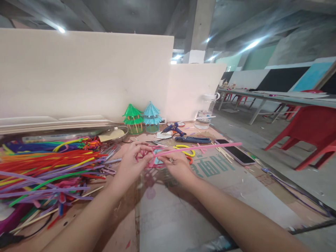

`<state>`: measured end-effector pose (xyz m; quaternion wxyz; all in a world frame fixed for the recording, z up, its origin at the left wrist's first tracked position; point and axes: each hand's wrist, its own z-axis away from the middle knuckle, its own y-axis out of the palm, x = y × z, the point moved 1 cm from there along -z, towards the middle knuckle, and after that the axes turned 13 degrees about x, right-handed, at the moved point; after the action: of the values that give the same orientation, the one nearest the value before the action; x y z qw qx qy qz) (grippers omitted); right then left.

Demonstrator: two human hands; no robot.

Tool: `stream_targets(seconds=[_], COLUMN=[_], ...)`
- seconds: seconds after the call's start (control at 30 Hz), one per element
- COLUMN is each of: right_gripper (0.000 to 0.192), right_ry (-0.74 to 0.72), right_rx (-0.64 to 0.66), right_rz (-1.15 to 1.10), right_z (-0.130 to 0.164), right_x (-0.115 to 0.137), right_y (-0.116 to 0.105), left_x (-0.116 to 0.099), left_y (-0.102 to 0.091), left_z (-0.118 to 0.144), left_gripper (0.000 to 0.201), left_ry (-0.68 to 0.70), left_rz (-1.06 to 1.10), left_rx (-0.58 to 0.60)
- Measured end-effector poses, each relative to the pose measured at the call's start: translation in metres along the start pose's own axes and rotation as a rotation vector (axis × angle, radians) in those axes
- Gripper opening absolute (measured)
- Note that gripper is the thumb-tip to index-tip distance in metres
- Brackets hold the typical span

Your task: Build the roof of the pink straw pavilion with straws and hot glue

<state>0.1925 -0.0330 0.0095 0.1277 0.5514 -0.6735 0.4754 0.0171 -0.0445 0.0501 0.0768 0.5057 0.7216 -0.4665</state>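
Worktable (pixel 123 213) clutter surrounds us as our left hand (pixel 135 155) clasps a pink frame (pixel 151 162) and our right hand (pixel 178 166) pinches a pink strip (pixel 210 147), apparently attaching it; next calls for steady tension.

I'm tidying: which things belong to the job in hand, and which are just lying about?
Likely for the job: held pink strip; multicoloured thin strips; dark blue glue gun.
Likely lying about: flat black-screened phone; clear, white-lidded bottle.
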Motion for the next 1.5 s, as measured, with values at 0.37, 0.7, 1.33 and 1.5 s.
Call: stream_targets(seconds=[0.37,0.7,1.33,1.5], right_gripper=[0.017,0.021,0.036,0.044], right_ry=[0.210,0.265,0.224,0.275], right_rx=[-0.087,-0.097,-0.074,-0.088], right_rz=[-0.447,-0.568,-0.874,-0.968], right_z=[-0.009,-0.012,-0.011,-0.012], right_x=[-0.001,-0.013,0.001,-0.001], right_y=[-0.003,-0.001,-0.001,0.000], left_x=[0.031,0.031,0.013,0.017], left_y=[-0.004,0.001,-0.001,0.002], left_z=[0.000,0.006,0.000,0.003], left_gripper=[0.066,0.094,0.037,0.043], left_ry=[-0.213,-0.267,0.008,-0.047], left_rz=[0.103,0.175,-0.085,-0.046], left_rx=[0.047,0.253,0.189,0.215])
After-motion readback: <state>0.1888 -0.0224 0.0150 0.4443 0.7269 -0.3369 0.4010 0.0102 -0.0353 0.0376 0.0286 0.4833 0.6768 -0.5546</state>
